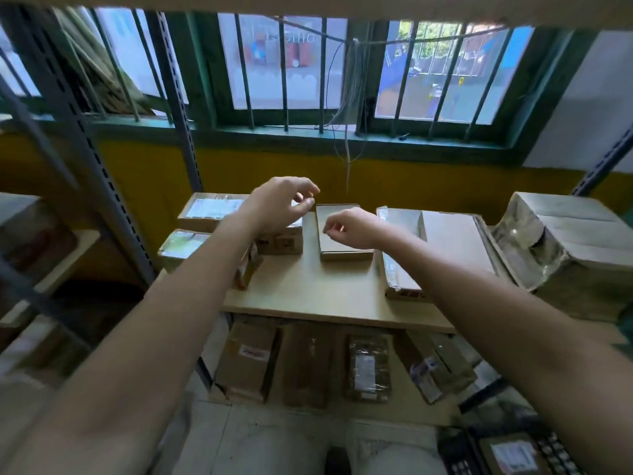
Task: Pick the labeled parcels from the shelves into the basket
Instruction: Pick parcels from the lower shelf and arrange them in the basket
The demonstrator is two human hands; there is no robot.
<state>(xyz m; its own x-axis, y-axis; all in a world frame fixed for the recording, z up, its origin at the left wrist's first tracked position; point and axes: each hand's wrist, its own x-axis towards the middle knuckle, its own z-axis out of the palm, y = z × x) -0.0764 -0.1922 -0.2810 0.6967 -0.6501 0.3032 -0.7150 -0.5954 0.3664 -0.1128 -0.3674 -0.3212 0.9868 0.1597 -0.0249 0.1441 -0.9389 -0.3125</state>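
**Both hands hover over the parcels on the middle shelf**

The person reaches both bare arms forward over a pale shelf board (308, 289) that carries several cardboard parcels. The left hand (279, 204) hangs above the parcels at the 11 o'clock part of the board, its grip loosely apart, thumb and fingers curled with nothing between them. The right hand (349, 228) hangs just over a small plain box (337, 248) at the 12 o'clock part of the board; its fingers are curled inward, the grip empty, and whether the fingertips touch the box top cannot be told.

To the left hand's side lie two labeled parcels: a rear one (210, 210) with a white label facing up, and a nearer one (181, 243) with a greenish label, partly hidden by the left forearm. At 2 o'clock lies a large flat box (452, 245) with glossy tape along its edge, and at 3 o'clock a bulky parcel wrapped in clear film (561, 248).

On the lower shelf, at 6 o'clock below the board, more taped parcels (246, 361) lie side by side. At the 5 o'clock corner of the view a dark basket (459, 454) holds one labeled parcel (510, 454). A barred window (284, 70) fills the wall behind the shelves.
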